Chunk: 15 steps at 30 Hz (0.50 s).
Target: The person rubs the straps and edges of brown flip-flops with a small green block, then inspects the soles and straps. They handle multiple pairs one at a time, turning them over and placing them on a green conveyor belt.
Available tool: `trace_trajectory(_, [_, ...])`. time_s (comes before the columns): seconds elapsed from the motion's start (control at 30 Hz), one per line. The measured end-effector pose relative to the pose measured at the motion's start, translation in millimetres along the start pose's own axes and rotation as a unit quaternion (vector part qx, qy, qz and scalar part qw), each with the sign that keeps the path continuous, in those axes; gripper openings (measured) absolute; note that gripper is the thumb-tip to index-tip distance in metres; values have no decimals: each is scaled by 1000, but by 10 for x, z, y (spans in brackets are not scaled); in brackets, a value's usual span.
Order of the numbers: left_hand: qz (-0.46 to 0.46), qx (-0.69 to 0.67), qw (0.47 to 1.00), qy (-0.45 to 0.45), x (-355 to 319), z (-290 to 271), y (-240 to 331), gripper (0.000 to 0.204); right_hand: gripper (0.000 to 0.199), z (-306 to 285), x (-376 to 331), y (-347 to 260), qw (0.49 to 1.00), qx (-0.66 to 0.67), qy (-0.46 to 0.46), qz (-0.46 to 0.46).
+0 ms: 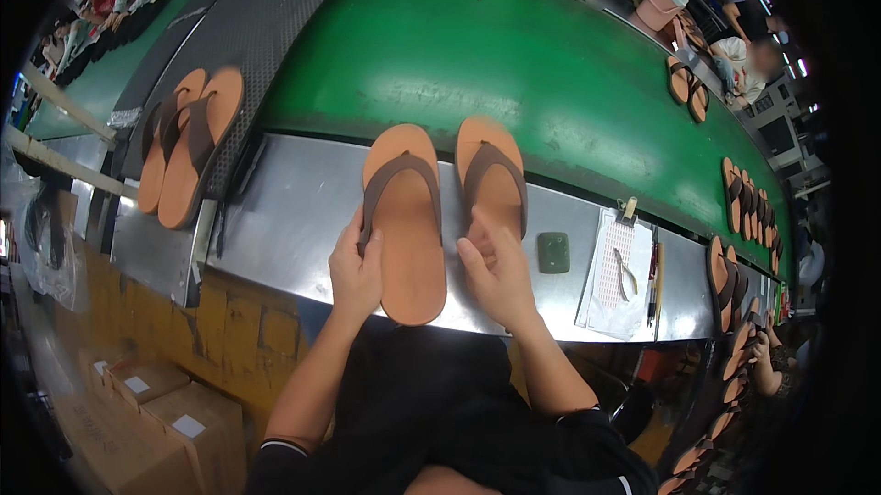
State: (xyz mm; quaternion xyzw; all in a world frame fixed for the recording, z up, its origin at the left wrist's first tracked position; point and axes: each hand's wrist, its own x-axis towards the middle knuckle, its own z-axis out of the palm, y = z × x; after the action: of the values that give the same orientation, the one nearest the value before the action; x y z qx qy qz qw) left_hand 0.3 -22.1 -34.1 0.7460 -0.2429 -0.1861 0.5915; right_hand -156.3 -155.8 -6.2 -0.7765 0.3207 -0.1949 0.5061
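Two tan flip-flops with dark brown straps are in front of me, toes pointing away. My left hand (356,267) is closed on the side of the left flip-flop (411,266), thumb along its edge by the strap and other fingers mostly hidden. The heel of this one reaches over the near edge of the metal ledge. My right hand (500,277) is at the heel part of the right flip-flop (479,139), fingers curled against the footbed and thumb bent inward. That hand covers the heel.
A green conveyor belt (404,45) runs beyond the metal ledge (275,220). Right of my hands lie a dark green block (553,253) and a clipped sheet (610,266) with small nippers (626,273). More flip-flops (204,142) stand at left; cartons (174,431) sit below.
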Motion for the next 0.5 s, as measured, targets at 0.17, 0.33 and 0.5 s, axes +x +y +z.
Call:
trace_trajectory(0.17, [-148,-297,939,-92,-95,-188,444,51,72,113,47,-296,961,263,-80,38])
trace_trajectory(0.33, [-102,-419,896,-109,-183,-306,900,58,69,-42,80,-601,823,529,-139,153])
trace_trajectory(0.5, [-84,-396,906,-122,-125,-290,1015,63,67,-69,89,-718,809,551,-127,160])
